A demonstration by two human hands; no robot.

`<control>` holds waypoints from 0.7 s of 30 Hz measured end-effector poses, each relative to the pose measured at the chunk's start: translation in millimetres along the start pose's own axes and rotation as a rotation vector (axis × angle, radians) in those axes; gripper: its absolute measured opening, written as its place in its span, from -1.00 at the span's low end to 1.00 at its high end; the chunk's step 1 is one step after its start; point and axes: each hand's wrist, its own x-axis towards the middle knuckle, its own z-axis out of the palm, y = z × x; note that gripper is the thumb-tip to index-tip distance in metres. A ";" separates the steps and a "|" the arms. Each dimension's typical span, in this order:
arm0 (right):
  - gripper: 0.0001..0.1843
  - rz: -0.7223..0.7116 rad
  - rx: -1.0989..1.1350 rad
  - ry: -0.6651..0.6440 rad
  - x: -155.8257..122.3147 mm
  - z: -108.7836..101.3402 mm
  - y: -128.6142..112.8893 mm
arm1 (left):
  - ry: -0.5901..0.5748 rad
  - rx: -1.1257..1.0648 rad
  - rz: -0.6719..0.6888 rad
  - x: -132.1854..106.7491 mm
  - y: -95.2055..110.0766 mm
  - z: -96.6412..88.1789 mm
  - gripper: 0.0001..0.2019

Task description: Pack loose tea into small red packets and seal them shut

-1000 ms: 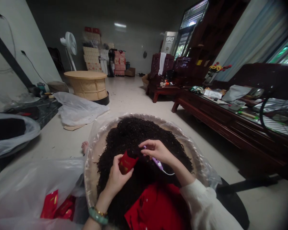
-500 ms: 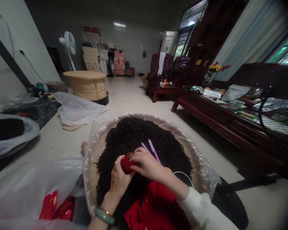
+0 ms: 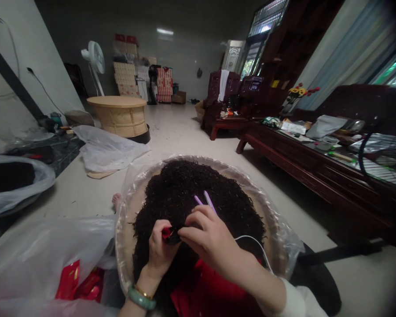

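My left hand (image 3: 161,251), with a green bangle on its wrist, is closed around a small red pouch (image 3: 166,232). The pouch is tilted and its dark mouth faces up and to the right. Over that mouth my right hand (image 3: 209,233) has its fingers bent and drawn together; whatever they pinch is hidden. Both hands are above a heap of dark, dry, twisted tea leaves (image 3: 185,185) in a round, plastic-lined basket (image 3: 127,229). A purple two-armed tool, like tweezers (image 3: 208,200), sits on the leaves beyond my right hand. Red pouches (image 3: 211,281) lie in front, partly under my right forearm.
Filled-looking red packets (image 3: 69,279) lie in a clear plastic bag (image 3: 23,259) at lower left. Another plastic-lined container (image 3: 42,185) of dark leaves stands at far left. A white cable (image 3: 255,240) curves at the right. A long wooden table (image 3: 303,163) stands beyond.
The pouch has turned in my left hand, so its dark mouth now shows. My right hand has drawn slightly back from the pouch's body to its mouth, its forearm lower.
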 end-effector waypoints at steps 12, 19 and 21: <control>-0.89 0.149 -0.313 -0.679 45.8 -12.2 -11.6 | -0.116 -0.076 0.048 -10.7 -5.5 4.6 -0.66; -0.87 0.044 -0.341 -0.621 45.0 -0.8 1.2 | -0.101 -0.072 0.031 -15.7 -8.3 7.2 -0.65; -0.88 -0.018 -0.331 -0.599 43.0 0.6 3.4 | -0.100 -0.079 0.036 -15.3 -7.8 7.1 -0.64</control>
